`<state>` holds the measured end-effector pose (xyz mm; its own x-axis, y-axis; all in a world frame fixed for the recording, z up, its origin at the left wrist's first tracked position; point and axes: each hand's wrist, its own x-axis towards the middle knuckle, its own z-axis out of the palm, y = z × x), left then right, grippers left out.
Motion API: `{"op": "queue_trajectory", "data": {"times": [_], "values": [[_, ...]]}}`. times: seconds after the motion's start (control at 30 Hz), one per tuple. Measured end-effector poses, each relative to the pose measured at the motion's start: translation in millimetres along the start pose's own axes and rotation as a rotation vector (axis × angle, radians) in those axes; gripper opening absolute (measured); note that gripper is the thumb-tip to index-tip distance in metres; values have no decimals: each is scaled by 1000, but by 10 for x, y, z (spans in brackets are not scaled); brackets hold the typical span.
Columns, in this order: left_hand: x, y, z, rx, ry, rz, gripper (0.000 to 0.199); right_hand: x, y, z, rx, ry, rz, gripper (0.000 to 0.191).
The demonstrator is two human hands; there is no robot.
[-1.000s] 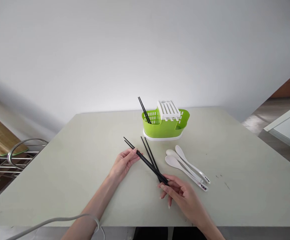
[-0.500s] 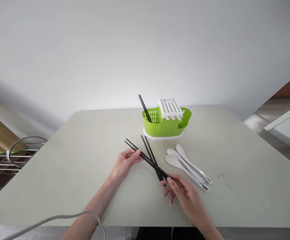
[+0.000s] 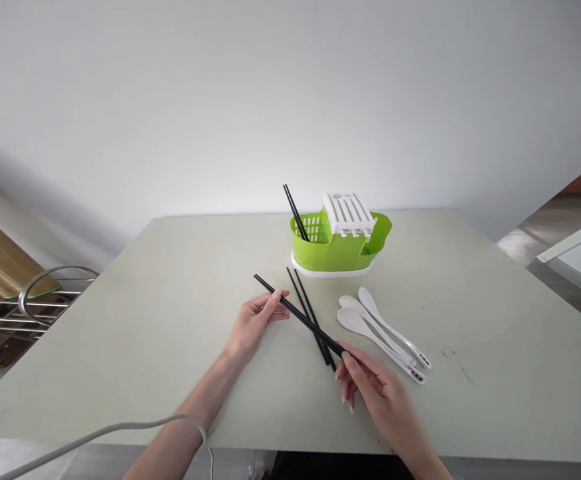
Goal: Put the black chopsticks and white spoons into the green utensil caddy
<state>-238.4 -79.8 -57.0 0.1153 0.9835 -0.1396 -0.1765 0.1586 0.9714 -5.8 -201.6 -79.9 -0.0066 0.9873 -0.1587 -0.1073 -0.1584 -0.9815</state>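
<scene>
A pair of black chopsticks spans both hands, slanting over the table. My left hand pinches the pair near the thin ends, while my right hand grips the thick ends. Beneath the held pair, two more black chopsticks lie on the tabletop and cross under it. Just to the right of them rest three white spoons, handles pointing toward my right hand. Behind stands a green utensil basket with a white slotted top, and another pair of chopsticks leans upright in its left compartment.
The pale table reaches back to a white wall. A grey cable runs over my left forearm. At the left stands a metal rack with a wooden board by it.
The two chopsticks in my hands have come together, their thin tips now side by side instead of spread. The whole view has shifted slightly.
</scene>
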Motion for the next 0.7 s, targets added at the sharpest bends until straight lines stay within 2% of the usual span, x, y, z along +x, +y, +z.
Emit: {"op": "queue_trajectory", "data": {"times": [0.13, 0.3, 0.7], "values": [[-14, 34, 11, 22, -5, 28, 45, -5, -22, 2, -6, 7, -7, 56], [-29, 73, 20, -32, -28, -25, 44, 0, -43, 10, -10, 15, -16, 54], [41, 69, 12, -91, 30, -18, 46, 25, -112, 40, 11, 26, -60, 55]]}}
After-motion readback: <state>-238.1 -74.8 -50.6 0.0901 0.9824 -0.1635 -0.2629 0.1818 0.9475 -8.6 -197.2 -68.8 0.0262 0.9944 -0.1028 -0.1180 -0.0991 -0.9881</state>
